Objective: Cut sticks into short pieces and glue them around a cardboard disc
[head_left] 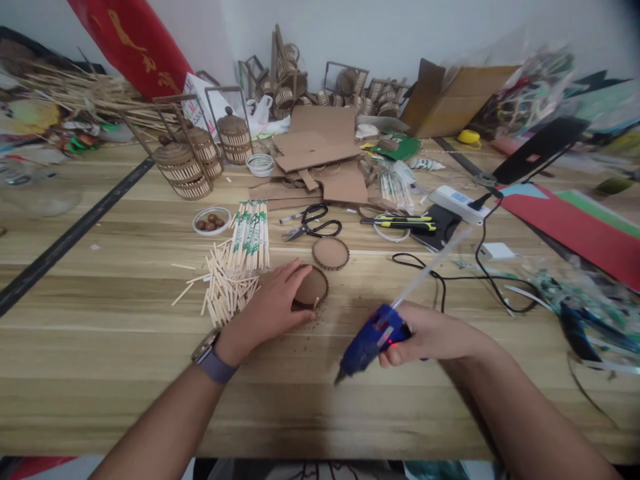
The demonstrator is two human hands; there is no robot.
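My left hand curves around the left side of a round cardboard base with a raised dark rim. Fingers lie at its upper edge and the thumb near its lower edge, beside a short upright stick. The hand covers part of the base. Wrapped around a blue glue gun, my right hand tips its nozzle down and left above the table. A clear glue stick juts from its back, and a red light glows. Another round cardboard base with a ridged rim lies just beyond.
Loose short sticks lie left of my hand, below wrapped chopsticks. Scissors and a utility knife lie farther back. A black cable loops at right from a power strip. Lidded stick baskets stand back left.
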